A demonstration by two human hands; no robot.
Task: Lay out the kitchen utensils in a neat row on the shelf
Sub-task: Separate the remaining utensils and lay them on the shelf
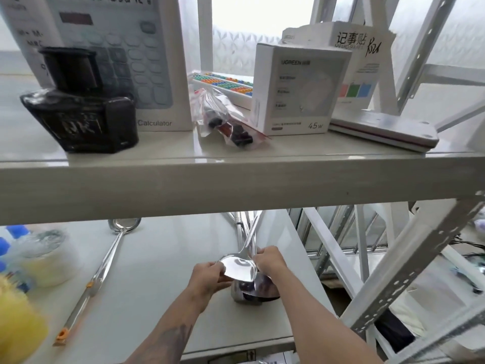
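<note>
On the lower white shelf [162, 290] both my hands hold a shiny steel spatula [240, 266] by its broad blade. My left hand [207, 277] pinches the blade's left edge, and my right hand [270, 261] grips where blade meets handle. Its handle runs back under the upper shelf. Below it lie two more steel utensils: a ladle bowl [242, 294] and another dark shiny blade [265, 287], their handles also pointing back. To the left, a long steel ladle [105, 266] with an orange handle tip lies apart, diagonally.
The upper shelf [236, 179] carries an ink bottle [81, 111], a calculator box [136, 61], a bag of clips [225, 119], a charger box [299, 88] and a flat white case [385, 130]. Tape rolls [44, 256] and a yellow thing [18, 329] sit at lower left. Shelf struts [393, 285] stand right.
</note>
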